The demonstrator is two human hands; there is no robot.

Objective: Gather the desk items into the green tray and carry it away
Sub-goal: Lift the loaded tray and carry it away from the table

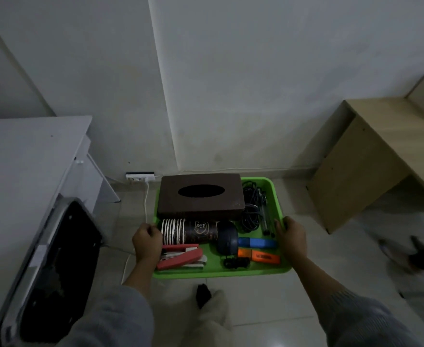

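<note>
I hold the green tray (272, 186) in the air above the tiled floor. My left hand (147, 242) grips its left rim and my right hand (292, 235) grips its right rim. Inside lie a brown tissue box (202, 196), a stack of paper cups (188, 231) on its side, a red stapler (180, 256), a dark mouse (227, 237), blue (257, 242) and orange (259, 256) markers, a coiled black cable (251, 209) and pens (266, 219).
A white desk (25, 156) stands at the left with a black chair (58, 266) beside it. A wooden desk (371, 156) stands at the right. A power strip (139, 177) and white cord lie by the wall. My foot (203, 295) shows below the tray.
</note>
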